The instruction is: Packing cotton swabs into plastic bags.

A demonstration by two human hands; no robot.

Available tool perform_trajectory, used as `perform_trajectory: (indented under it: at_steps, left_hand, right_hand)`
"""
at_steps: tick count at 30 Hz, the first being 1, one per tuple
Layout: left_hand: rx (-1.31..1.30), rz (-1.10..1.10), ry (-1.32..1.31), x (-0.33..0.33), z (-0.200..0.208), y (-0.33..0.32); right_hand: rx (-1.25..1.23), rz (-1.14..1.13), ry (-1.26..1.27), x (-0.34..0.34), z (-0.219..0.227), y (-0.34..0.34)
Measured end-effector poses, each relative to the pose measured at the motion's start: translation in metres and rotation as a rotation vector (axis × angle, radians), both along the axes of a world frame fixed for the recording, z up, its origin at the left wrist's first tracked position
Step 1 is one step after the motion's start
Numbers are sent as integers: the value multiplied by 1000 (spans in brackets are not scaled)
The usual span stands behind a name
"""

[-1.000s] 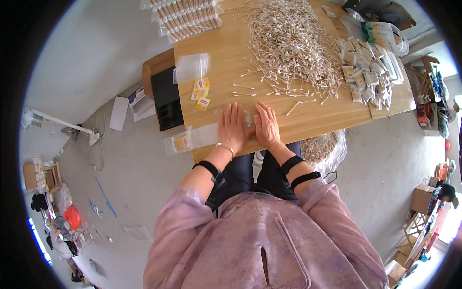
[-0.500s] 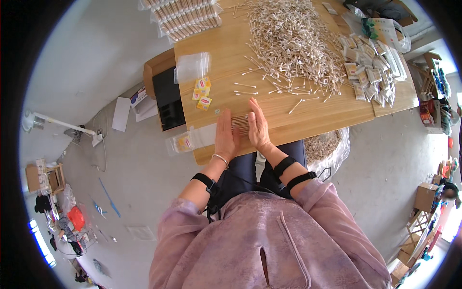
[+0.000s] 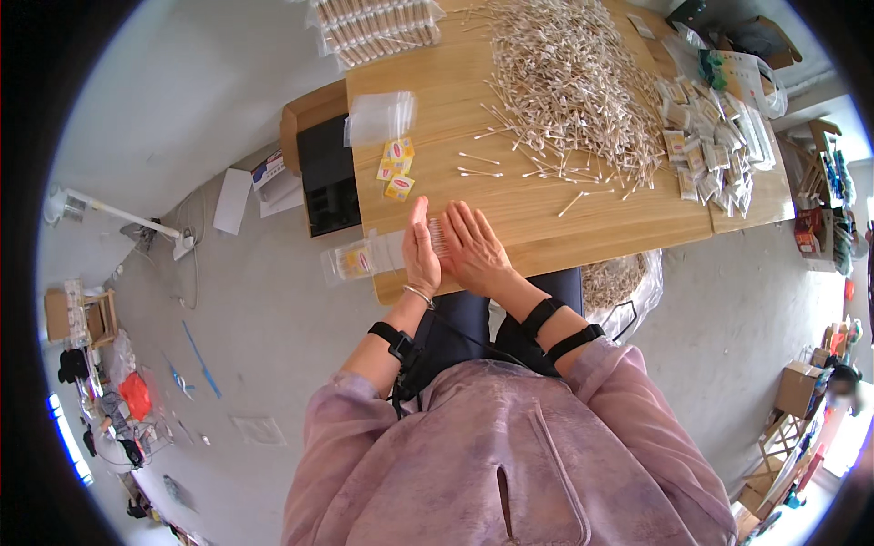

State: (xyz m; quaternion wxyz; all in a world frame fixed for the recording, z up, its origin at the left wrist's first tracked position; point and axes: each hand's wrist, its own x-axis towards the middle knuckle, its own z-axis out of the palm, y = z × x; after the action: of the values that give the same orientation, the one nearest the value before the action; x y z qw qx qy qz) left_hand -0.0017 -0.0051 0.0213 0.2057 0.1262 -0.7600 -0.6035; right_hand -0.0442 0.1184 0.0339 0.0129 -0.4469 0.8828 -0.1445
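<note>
Clear plastic bag (image 3: 333,267), yellow card (image 3: 356,263) inside, near left hand (image 3: 421,257) and right hand (image 3: 477,257) (grip uncurled, swabs (image 3: 438,237) between).

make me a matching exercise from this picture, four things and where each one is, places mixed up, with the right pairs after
Things:
1. row of swabs
2. loose yellow cards
3. heap of small packets
4. open cardboard box

Places:
A. table's right end
B. beyond the left edge
C. between left hand and right hand
D. right by stacked clear bags

Pairs: 1-C, 2-D, 3-A, 4-B
</note>
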Motion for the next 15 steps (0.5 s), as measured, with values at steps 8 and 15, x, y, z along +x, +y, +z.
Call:
perform_trajectory:
  at_steps: [8, 15]
  left_hand:
    - [114, 28, 42, 4, 2, -2]
    - [212, 38, 77, 11, 2, -1]
  right_hand:
    - [145, -17, 95, 6, 4, -2]
    - [59, -15, 32, 21, -5, 4]
